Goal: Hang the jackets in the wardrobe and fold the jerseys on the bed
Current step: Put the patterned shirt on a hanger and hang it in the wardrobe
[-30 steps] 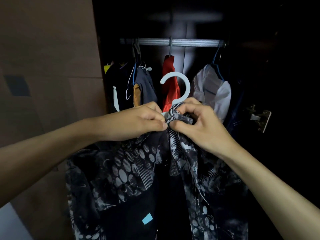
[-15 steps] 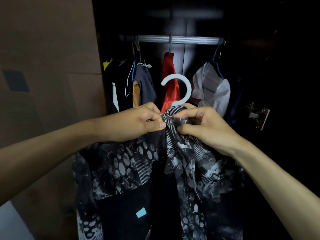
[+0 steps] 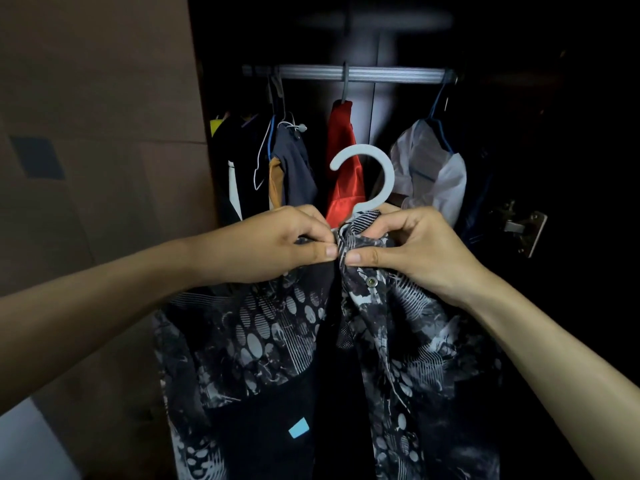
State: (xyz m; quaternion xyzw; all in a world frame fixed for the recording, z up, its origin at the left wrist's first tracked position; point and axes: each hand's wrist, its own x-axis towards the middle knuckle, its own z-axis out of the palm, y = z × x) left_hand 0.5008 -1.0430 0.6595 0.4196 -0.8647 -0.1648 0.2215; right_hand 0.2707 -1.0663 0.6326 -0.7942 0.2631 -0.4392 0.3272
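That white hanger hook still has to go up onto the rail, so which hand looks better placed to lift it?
Probably the right hand: it grips the patterned jacket collar directly beneath the white hanger hook. The left hand pinches the collar's other edge, further from the hook. The rail has a gap above.

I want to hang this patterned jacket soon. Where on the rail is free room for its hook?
The rail is bare between the red garment and the white garment. It is crowded at the left, around the dark clothes.
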